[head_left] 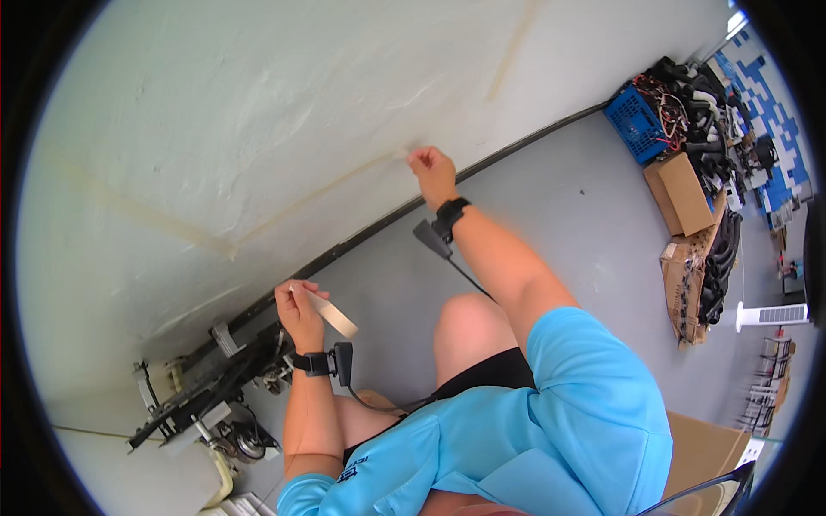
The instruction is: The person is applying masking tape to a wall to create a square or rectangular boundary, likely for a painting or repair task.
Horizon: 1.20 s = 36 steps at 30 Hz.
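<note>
A roll of pale masking tape [339, 319] is gripped in my left hand [299, 311], its fingers closed on one side of the ring. My right hand [435, 178] is up at the white wall [258, 103], fingers bent and pinched together. Between those fingertips I cannot make out what is held, if anything. Right at them ends a beige tape strip [314, 197] that slants across the wall. At its lower left end it meets a second tape strip [159, 221]. Higher up on the wall is another tape strip [514, 47].
A dark baseboard [344, 247] runs between wall and grey floor [559, 198]. Metal equipment with a wheel [245, 437] stands at lower left, close to my left arm. At right are a blue crate [635, 125] of cables, cardboard boxes [680, 193] and a white tower fan [772, 316].
</note>
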### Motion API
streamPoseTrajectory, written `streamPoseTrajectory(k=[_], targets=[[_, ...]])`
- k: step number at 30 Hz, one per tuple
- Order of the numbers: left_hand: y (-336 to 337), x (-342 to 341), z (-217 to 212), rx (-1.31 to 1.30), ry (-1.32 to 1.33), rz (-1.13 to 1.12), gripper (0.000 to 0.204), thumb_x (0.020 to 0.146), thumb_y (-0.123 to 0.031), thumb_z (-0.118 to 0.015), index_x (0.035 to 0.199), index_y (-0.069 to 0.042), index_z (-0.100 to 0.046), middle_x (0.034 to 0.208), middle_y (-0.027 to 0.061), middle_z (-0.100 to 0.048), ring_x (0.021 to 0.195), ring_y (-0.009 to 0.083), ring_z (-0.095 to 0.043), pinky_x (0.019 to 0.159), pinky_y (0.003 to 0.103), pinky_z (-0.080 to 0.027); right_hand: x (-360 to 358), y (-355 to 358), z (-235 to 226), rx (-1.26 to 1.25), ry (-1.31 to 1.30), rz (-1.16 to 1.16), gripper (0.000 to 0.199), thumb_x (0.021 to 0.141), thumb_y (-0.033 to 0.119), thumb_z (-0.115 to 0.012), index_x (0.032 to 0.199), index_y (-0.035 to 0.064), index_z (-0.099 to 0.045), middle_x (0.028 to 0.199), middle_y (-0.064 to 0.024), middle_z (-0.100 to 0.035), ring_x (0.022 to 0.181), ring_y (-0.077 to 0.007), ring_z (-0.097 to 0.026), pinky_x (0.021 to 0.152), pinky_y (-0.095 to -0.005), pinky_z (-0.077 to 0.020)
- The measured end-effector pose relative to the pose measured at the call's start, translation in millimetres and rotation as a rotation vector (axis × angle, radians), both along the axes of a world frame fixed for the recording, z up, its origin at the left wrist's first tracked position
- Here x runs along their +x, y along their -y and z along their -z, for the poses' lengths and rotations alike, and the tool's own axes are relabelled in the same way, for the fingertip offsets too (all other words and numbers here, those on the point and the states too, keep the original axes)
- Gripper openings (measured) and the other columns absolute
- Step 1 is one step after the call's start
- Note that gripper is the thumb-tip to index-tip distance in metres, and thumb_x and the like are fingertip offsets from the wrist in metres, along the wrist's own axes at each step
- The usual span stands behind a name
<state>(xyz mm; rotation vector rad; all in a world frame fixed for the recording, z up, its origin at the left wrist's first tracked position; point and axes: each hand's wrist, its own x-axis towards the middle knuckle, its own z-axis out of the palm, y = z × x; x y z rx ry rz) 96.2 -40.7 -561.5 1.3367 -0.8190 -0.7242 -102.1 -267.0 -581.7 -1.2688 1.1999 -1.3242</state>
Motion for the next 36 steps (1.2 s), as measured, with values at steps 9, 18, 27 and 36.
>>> streamPoseTrajectory(k=[9,18,27,36], targets=[[5.9,-17.3,10.0,0.057,-0.06,0.13,0.015,0.09,-0.019,-0.039,0.084,-0.005,-0.041,0.072,0.0076,-0.051,0.055,0.015,-0.053,0.052,0.024,-0.043,-71.1,-97.8,-57.4,-0.575,-0.426,-0.246,0.006,0.074,0.003,-0.057,0.078,0.0039,-0.054,0.078,-0.0092,-0.058,0.07,-0.0204,-0.056,0.063,-0.0262,-0.0449],[9.0,-28.3,32.4,0.139,-0.062,0.282,0.016,0.088,-0.018,-0.04,0.084,-0.003,-0.04,0.07,0.0082,-0.051,0.055,0.0153,-0.054,0.051,0.025,-0.045,-349.9,-92.1,-90.6,-0.18,-1.01,0.507,0.013,0.074,0.003,-0.056,0.087,0.0067,-0.053,0.071,-0.0088,-0.053,0.066,-0.0224,-0.054,0.062,-0.0303,-0.0454],[-9.6,0.1,81.1,0.255,0.029,0.129,0.016,0.088,-0.02,-0.041,0.082,-0.006,-0.039,0.065,0.0062,-0.048,0.055,0.0147,-0.051,0.051,0.028,-0.048,-412.6,19.8,-191.8,-0.561,-1.631,0.291,0.003,0.067,0.009,-0.057,0.066,0.0072,-0.054,0.074,-0.0063,-0.049,0.078,-0.0241,-0.05,0.066,-0.0343,-0.0438],[-48.9,9.6,61.6,0.318,0.137,-0.049,0.012,0.088,-0.016,-0.039,0.082,-0.005,-0.038,0.064,0.0066,-0.048,0.051,0.0144,-0.05,0.048,0.028,-0.048,-308.1,135.3,-173.4,-0.709,-1.18,0.322,0.01,0.067,0.001,-0.059,0.072,0.0094,-0.058,0.088,-0.007,-0.049,0.079,-0.0234,-0.051,0.065,-0.033,-0.0448]])
